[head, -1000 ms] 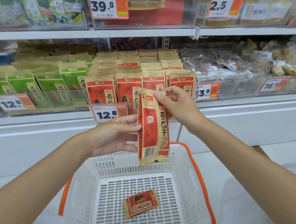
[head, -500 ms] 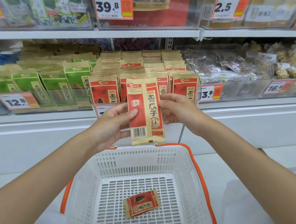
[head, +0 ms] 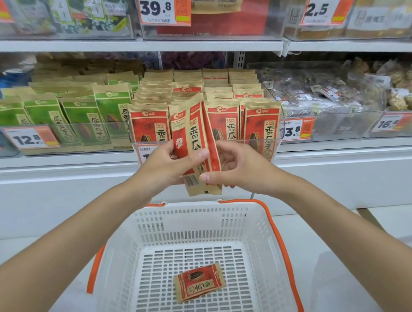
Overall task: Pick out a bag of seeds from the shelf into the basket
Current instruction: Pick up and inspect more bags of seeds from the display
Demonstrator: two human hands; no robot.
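A red and tan bag of seeds [head: 191, 134] stands upright in the air in front of the shelf, above the far rim of the white basket [head: 255, 230]. My left hand [head: 164, 165] grips its left side with the thumb across the front. My right hand [head: 237, 166] pinches its lower right edge. A second, smaller red seed bag [head: 199, 282] lies flat on the basket floor. Rows of the same red bags [head: 261, 125] stand in a clear shelf bin behind my hands.
Green seed bags [head: 82, 119] fill the bin to the left, and clear packs of nuts [head: 321, 88] sit to the right. Orange price tags [head: 31, 138] line the shelf edge. The basket has orange handles [head: 278, 238] and stands on a white surface.
The held bag rose toward the shelf and turned from showing its back to a more edge-on angle. Both hands moved up with it and closer together.
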